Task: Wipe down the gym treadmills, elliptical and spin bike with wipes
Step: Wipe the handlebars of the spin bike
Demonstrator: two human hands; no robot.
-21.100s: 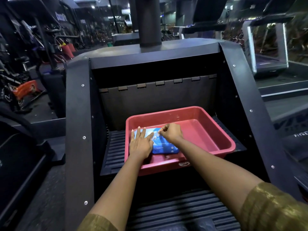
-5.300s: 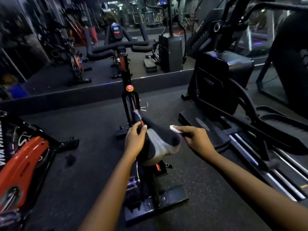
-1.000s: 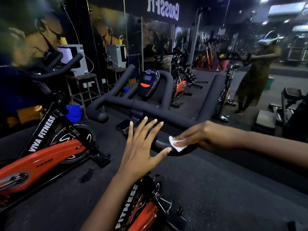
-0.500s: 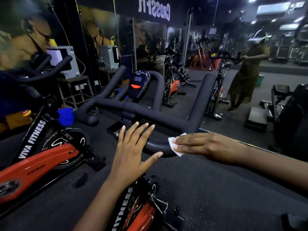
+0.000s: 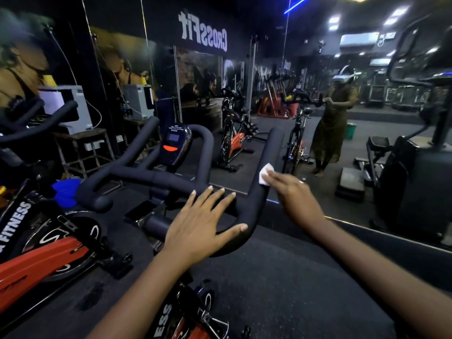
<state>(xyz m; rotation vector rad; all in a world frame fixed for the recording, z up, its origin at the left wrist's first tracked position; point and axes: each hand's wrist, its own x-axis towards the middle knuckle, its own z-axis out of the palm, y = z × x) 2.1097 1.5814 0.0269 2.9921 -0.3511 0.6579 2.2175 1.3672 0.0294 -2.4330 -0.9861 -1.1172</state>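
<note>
White wipe (image 5: 265, 176) on black handlebar (image 5: 270, 148)
Straight right hand (image 5: 296, 196) fingertips press it; left hand (image 5: 203, 231) lies flat, fingers spread.

Matt black foam handlebar (image 5: 181, 182), glossy plastic console (image 5: 175, 148).

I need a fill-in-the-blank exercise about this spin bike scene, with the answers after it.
The right hand presses a white ____ against the handlebar.
The left hand lies flat and holds ____.
The console shows a mark coloured ____.
Missing words: wipe; nothing; orange.
</note>
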